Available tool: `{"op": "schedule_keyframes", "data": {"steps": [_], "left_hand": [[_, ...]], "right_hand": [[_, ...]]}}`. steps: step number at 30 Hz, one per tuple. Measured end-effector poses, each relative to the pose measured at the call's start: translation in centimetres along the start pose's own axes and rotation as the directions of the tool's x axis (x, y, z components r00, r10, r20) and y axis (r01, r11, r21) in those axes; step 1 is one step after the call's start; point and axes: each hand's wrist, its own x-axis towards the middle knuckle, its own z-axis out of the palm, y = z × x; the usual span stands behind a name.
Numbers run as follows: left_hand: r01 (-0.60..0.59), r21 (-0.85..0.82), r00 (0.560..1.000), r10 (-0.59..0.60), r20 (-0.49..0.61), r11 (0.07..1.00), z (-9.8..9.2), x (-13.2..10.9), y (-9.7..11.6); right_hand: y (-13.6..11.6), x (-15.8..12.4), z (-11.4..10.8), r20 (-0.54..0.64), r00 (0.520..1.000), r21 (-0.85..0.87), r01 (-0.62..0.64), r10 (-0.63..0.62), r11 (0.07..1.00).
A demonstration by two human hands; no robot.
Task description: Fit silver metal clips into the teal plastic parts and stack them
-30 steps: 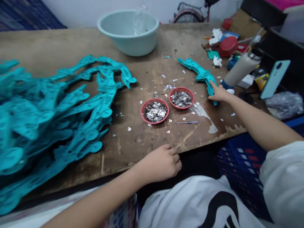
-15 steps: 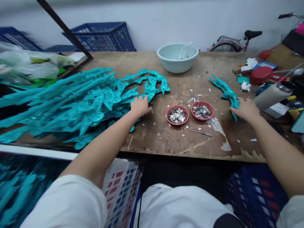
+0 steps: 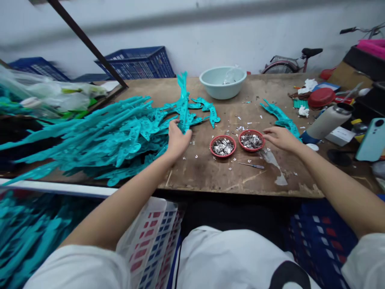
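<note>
**A:** What is the left hand (image 3: 177,140) doing?

**B:** It's gripping a branched teal plastic moulding (image 3: 183,100), with its fingers (image 3: 173,138) clamped around the stem. The moulding is standing almost upright at the far edge of a heaped pile of teal plastic mouldings (image 3: 105,140), which is lying on a worn brown wooden table (image 3: 210,176).

**A:** And the right hand (image 3: 282,138)?

**B:** It's hovering palm down above the table, with its fingers slightly apart and clamped on nothing. I can't tell whether the fingertips are touching the wood. It's resting just beside a curved teal plastic moulding (image 3: 281,118) and near a round red mesh basket of silvery metal bits (image 3: 252,140).

**A:** What else is lying around them?

**B:** A second round red mesh basket (image 3: 222,145) is sitting just left of the first, and a small screwdriver with a pale blue handle (image 3: 252,165) is lying just below them. A pale green plastic basin (image 3: 222,82) is sitting near the far edge of the table. Off to the right, a white metal-capped bottle (image 3: 327,122) is lying on its side near a mint-green phone (image 3: 371,134). Below the table edge, a white plastic crate (image 3: 150,237) is standing under the left arm, and a dark blue plastic crate (image 3: 319,241) is standing under the right.
</note>
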Motion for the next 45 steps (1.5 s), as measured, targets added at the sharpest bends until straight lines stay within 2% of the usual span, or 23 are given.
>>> {"op": "schedule_keyframes", "data": {"steps": [2, 4, 6, 8, 9, 12, 15, 16, 17, 18, 20, 22, 23, 25, 28, 30, 32, 34, 36, 39, 41, 43, 45], "left_hand": [[-0.152, -0.139, 0.988, 0.147, -0.045, 0.979, 2.4, -5.0, 1.1], [-0.354, -0.317, 0.932, 0.36, -0.04, 0.88, 4.6, -10.7, 2.3], [-0.496, -0.408, 0.829, 0.558, 0.04, 0.766, 5.6, -16.1, 3.3], [-0.504, -0.486, 0.747, 0.643, 0.171, 0.714, 5.0, -20.2, 3.7], [-0.482, -0.537, 0.688, 0.678, 0.258, 0.693, 4.1, -21.5, 3.5], [-0.452, -0.643, 0.5, 0.773, 0.391, 0.618, 0.7, -22.7, 1.9], [-0.729, -0.52, 0.318, 0.893, 0.319, 0.445, -1.1, -21.1, 0.5], [-0.826, -0.408, 0.268, 0.908, 0.322, 0.388, -1.0, -20.3, 0.4], [-0.891, -0.279, 0.246, 0.897, 0.366, 0.359, -0.6, -19.5, 0.5], [-0.922, -0.154, 0.255, 0.858, 0.446, 0.354, 0.1, -18.8, 0.7], [-0.919, 0.009, 0.305, 0.698, 0.648, 0.393, 1.9, -17.7, 1.3], [-0.901, 0.04, 0.298, 0.55, 0.78, 0.431, 3.7, -17.1, 1.8], [-0.891, 0.03, 0.289, 0.516, 0.806, 0.452, 4.5, -17.0, 1.8], [-0.875, -0.002, 0.292, 0.53, 0.796, 0.485, 5.6, -17.1, 1.8], [-0.874, -0.034, 0.293, 0.581, 0.759, 0.485, 6.3, -17.3, 1.5], [-0.884, -0.052, 0.269, 0.595, 0.757, 0.465, 6.5, -17.4, 1.3], [-0.888, -0.072, 0.249, 0.607, 0.755, 0.454, 6.6, -17.2, 0.9], [-0.889, -0.079, 0.246, 0.615, 0.75, 0.452, 6.6, -16.8, 0.6], [-0.888, -0.063, 0.26, 0.608, 0.75, 0.456, 6.5, -16.1, 0.3], [-0.877, -0.006, 0.299, 0.554, 0.777, 0.481, 6.0, -14.6, 0.5], [-0.869, 0.034, 0.31, 0.492, 0.813, 0.493, 5.7, -13.4, 0.8], [-0.871, 0.054, 0.305, 0.452, 0.839, 0.489, 5.6, -12.4, 0.9], [-0.879, 0.039, 0.291, 0.47, 0.833, 0.475, 5.7, -11.7, 0.7]], "right_hand": [[-5.1, -1.2, 1.3, 0.058, 0.994, 0.326, 0.064, -0.088, 0.943], [-10.1, -3.0, 2.9, 0.078, 0.973, 0.59, 0.131, -0.217, 0.797], [-13.6, -5.0, 4.2, 0.051, 0.961, 0.674, 0.166, -0.27, 0.72], [-14.8, -7.1, 4.8, 0.08, 0.962, 0.646, 0.148, -0.259, 0.749], [-14.6, -8.2, 4.9, 0.135, 0.957, 0.637, 0.116, -0.258, 0.762], [-11.8, -11.0, 4.5, 0.344, 0.904, 0.612, -0.011, -0.254, 0.791], [-9.3, -12.5, 4.7, 0.437, 0.879, 0.418, -0.01, -0.191, 0.908], [-9.0, -12.7, 4.9, 0.449, 0.878, 0.343, 0.005, -0.168, 0.939], [-8.9, -12.6, 5.1, 0.469, 0.871, 0.283, 0.01, -0.148, 0.959], [-9.1, -12.3, 5.3, 0.499, 0.857, 0.235, 0.008, -0.128, 0.972], [-9.7, -11.3, 5.5, 0.573, 0.815, 0.126, 0.01, -0.082, 0.992], [-10.3, -9.8, 5.8, 0.599, 0.8, -0.017, 0.056, -0.035, 0.998], [-10.5, -9.0, 6.1, 0.58, 0.814, -0.076, 0.098, -0.036, 0.992], [-10.5, -7.3, 7.3, 0.512, 0.85, -0.092, 0.196, -0.122, 0.976], [-9.8, -5.1, 10.6, 0.478, 0.819, 0.168, 0.27, -0.317, 0.948], [-9.1, -4.2, 12.6, 0.463, 0.818, 0.319, 0.207, -0.342, 0.925], [-8.6, -3.7, 13.5, 0.394, 0.873, 0.321, 0.161, -0.286, 0.933], [-8.5, -3.6, 12.7, 0.303, 0.924, 0.207, 0.176, -0.234, 0.962], [-8.8, -3.5, 10.6, 0.314, 0.933, 0.012, 0.179, -0.173, 0.984], [-9.4, -3.3, 7.3, 0.462, 0.881, -0.349, 0.074, 0.103, 0.934], [-9.6, -3.1, 6.1, 0.48, 0.837, -0.498, 0.013, 0.263, 0.867], [-9.5, -2.9, 5.7, 0.462, 0.835, -0.535, -0.007, 0.3, 0.845], [-9.1, -2.6, 5.6, 0.44, 0.845, -0.539, -0.022, 0.304, 0.842]]}}
